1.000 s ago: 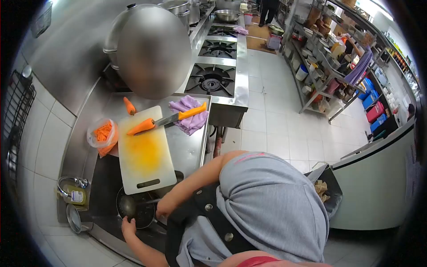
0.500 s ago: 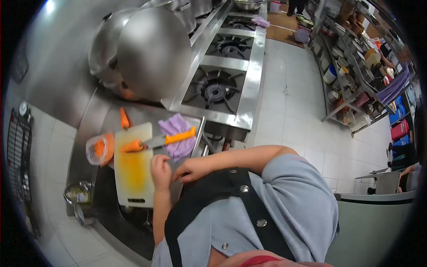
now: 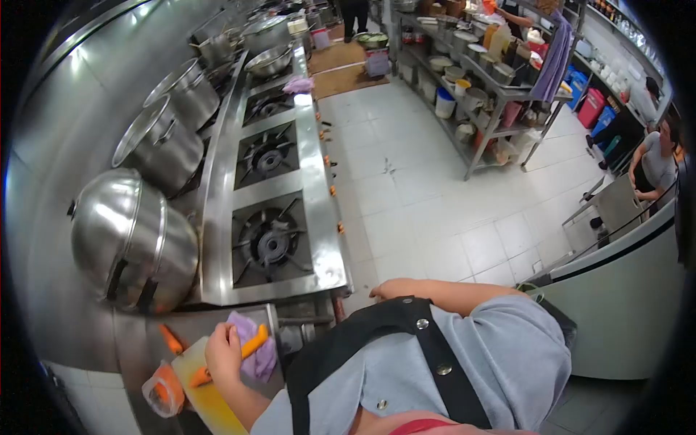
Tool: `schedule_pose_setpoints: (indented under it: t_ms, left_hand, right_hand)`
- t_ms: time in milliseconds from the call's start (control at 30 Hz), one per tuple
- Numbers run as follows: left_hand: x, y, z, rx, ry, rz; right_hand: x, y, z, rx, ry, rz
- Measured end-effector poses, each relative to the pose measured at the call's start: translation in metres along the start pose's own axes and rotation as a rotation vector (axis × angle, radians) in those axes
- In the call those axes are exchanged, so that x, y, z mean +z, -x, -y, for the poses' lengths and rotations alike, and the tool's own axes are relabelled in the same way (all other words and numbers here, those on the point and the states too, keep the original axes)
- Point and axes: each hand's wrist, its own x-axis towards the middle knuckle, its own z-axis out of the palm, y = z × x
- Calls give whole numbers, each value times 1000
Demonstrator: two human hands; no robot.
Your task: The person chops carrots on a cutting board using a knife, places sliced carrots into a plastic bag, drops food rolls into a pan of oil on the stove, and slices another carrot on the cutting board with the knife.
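Note:
My left hand [image 3: 223, 353] is raised over the cutting board, its fingers curled together with nothing visible in them; it hides the knife's blade. The knife's orange handle [image 3: 255, 341] shows just right of it, over a purple cloth [image 3: 259, 362]. A carrot [image 3: 201, 376] lies on the white, orange-stained cutting board [image 3: 190, 358]. Another carrot [image 3: 171, 339] is beyond the board, and a plastic container of shredded carrot [image 3: 164, 392] stands left of it. My right hand [image 3: 382, 290] is beyond the black apron, its fingers mostly hidden.
Beyond the steel counter [image 3: 138, 357] runs a stove [image 3: 272, 243] with several burners. Large pots [image 3: 161, 145] and a domed steel vessel [image 3: 134, 239] stand at left. A loaded shelf rack [image 3: 482, 90] is across the tiled floor. Other people [image 3: 656, 163] are at the right and far back.
Both hands have left the sink and pan area. My left hand has moved over the board, my right hand outward past the apron. The view has swung up toward the stove and aisle.

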Motion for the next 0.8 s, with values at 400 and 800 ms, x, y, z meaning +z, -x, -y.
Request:
schedule_pose_setpoints:
  t_ms: [400,800]
  left_hand:
    - [139,-148,-260,534,4,376]
    - [260,-320,-348,387,-262,765]
  right_hand:
    - [-186,26,-143,36,135,35]
    - [-356,-18,-275,44,174,-305]
